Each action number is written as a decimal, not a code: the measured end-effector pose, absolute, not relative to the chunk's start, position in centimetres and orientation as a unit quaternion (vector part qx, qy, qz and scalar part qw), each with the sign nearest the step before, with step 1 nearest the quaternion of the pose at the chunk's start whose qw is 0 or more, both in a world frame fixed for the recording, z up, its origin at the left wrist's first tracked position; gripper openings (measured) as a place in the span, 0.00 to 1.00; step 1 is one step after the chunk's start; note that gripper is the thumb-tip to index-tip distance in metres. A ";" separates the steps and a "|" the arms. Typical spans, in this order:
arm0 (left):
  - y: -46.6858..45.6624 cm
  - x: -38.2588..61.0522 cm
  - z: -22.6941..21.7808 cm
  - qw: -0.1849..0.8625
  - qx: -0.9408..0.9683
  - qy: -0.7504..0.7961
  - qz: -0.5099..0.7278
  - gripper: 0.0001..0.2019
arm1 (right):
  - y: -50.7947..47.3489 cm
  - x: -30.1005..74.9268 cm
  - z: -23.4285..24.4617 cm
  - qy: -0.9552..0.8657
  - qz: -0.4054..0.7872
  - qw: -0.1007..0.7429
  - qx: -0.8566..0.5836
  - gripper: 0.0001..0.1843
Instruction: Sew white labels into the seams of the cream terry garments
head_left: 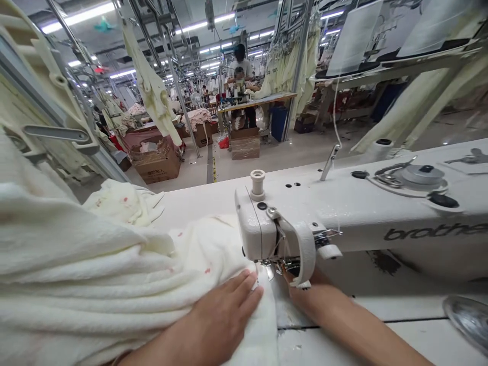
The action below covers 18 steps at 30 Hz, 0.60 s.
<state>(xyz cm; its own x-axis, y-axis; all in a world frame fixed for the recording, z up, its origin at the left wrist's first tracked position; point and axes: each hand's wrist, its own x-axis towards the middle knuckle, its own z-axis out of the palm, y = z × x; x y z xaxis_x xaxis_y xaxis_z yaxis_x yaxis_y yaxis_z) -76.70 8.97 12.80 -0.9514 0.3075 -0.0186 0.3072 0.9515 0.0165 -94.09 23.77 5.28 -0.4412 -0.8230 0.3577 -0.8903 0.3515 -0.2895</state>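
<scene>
My left hand lies flat with fingers stretched out on a cream fabric with small pink spots, its fingertips close to the needle area. My right hand reaches under the head of the white sewing machine. Its fingers are hidden behind the machine head and the white guard, so I cannot see what they touch. The fabric is bunched in thick folds to the left and runs under the presser foot.
The white machine table extends to the right, with a metal piece at its right edge. More cream cloth lies behind. Cardboard boxes, hanging garments and another person at a far table fill the workshop.
</scene>
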 end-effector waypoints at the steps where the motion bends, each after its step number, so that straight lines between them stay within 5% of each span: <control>1: 8.9 -76.8 12.9 0.012 0.157 0.987 0.006 0.24 | 24.5 -93.4 5.3 -0.815 0.219 0.069 0.531 0.18; 12: 8.9 -76.6 12.7 0.004 0.169 0.985 -0.018 0.23 | 28.0 -89.2 6.7 -0.770 0.192 0.220 0.567 0.34; 18: 8.8 -76.6 12.8 -0.002 0.177 0.984 -0.023 0.23 | 27.9 -88.3 6.3 -0.765 0.171 0.232 0.576 0.32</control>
